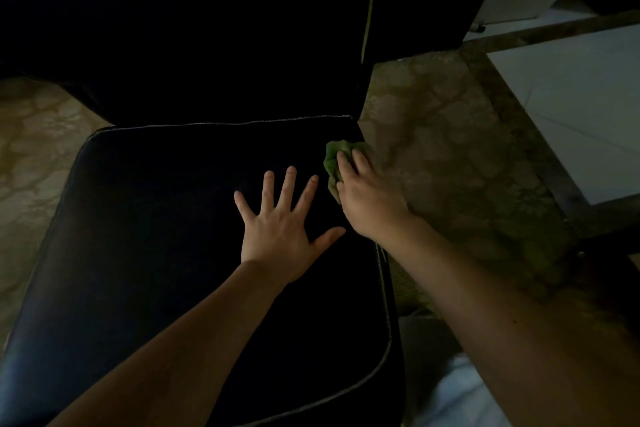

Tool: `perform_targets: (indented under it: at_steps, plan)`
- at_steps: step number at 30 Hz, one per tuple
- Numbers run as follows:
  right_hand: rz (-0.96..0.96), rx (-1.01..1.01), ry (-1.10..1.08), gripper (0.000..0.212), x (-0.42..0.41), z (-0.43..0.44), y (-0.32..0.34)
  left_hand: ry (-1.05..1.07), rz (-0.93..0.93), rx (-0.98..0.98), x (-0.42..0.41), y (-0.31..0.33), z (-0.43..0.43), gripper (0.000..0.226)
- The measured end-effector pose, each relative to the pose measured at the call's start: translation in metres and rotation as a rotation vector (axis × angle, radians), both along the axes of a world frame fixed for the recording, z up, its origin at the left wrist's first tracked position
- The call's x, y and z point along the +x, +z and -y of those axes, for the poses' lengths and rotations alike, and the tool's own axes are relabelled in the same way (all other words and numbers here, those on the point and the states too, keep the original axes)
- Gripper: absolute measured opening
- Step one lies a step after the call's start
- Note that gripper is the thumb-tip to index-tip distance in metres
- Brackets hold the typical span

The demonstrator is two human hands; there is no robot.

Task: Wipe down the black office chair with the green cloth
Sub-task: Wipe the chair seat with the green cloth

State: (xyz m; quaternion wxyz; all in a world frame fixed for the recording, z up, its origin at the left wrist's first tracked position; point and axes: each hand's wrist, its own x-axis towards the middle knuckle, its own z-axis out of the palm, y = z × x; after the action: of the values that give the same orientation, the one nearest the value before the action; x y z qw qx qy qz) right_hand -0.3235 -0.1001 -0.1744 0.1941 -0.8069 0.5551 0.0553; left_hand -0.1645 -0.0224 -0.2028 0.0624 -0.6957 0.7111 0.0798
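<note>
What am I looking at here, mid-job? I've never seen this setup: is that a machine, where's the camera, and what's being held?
No machine: these are a person's two bare hands. The single picture comes from a camera worn on the head, looking forward and down. The left hand lies flat with fingers spread on the seat of the black office chair. The right hand grips a bunched green cloth at the seat's right edge, near the back corner. The dark backrest rises behind. Patterned floor shows on both sides.
</note>
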Motion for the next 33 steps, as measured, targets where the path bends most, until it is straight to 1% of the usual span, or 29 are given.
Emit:
perform_targets:
  at_steps: [8,13,16,22,26,28,33]
  plan:
    - [0.085,0.030,-0.044,0.059,0.005,0.022,-0.011,0.011,0.024,0.003,-0.003,0.000,0.002,0.096]
    - [0.039,-0.063,-0.043,0.060,0.003,0.006,-0.006,0.018,0.019,0.005,-0.003,0.000,0.003,0.096]
    - [0.040,-0.040,-0.038,0.061,0.000,-0.002,-0.007,0.004,0.030,0.015,-0.003,0.002,0.001,0.096]
    - [0.105,0.016,-0.042,0.061,0.003,0.013,-0.011,0.005,0.033,0.005,-0.003,0.001,0.002,0.096]
    - [0.023,-0.040,-0.044,0.062,0.005,0.004,-0.006,0.007,0.027,0.002,-0.002,0.000,0.002,0.096]
    - [-0.001,-0.037,-0.048,0.062,0.009,-0.001,-0.005,0.009,0.030,0.004,-0.002,0.001,0.002,0.097]
    - [0.062,0.037,-0.030,0.061,0.005,0.008,-0.006,0.007,0.027,0.008,-0.003,0.001,0.002,0.099]
